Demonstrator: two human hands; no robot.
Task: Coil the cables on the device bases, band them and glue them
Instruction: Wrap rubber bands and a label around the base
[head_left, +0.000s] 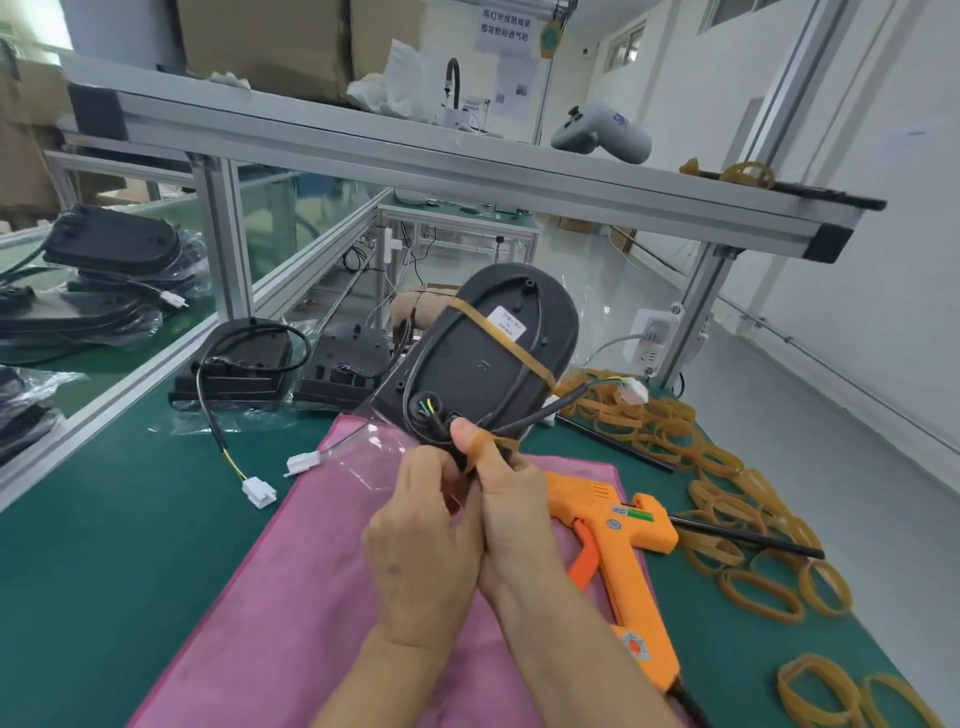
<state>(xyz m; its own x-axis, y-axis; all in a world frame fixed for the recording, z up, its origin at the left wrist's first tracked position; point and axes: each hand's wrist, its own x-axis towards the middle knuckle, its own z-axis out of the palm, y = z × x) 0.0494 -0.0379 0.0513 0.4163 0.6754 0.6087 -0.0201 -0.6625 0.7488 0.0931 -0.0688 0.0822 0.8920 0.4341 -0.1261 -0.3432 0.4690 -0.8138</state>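
- Dark grey oval plastic device base (488, 353) was at frame centre, tipped up on its near edge over the pink cloth mat (291, 571), underside facing the person; probably held so to keep both cable and band reachable.
- Thin black cable (415, 364) ran as a loop around the underside; its white connector end (631, 391) stuck out at 3 o'clock of the base.
- One tan rubber band (498, 332) already crossed the base diagonally, pinning the loop.
- Right hand (511, 512), at 6 o'clock of the base, had its thumb hooked through a second tan band (485, 449), fingers curled on the base's lower edge.
- Left hand (421, 525) sat touching the right, fingers curled toward the same edge; exactly what they pinched could not be told.
- Judged step: second banding under way; gluing not begun.
- Orange glue gun (618, 540) lay on the mat's edge at 4 o'clock, close by for the next stage.
- Loose tan bands (758, 592) lay scattered on the green bench top (104, 519) from 3 to 5 o'clock; no bin or tray held them.
- Unbanded bases (234, 364) with trailing cables waited at 10 o'clock.
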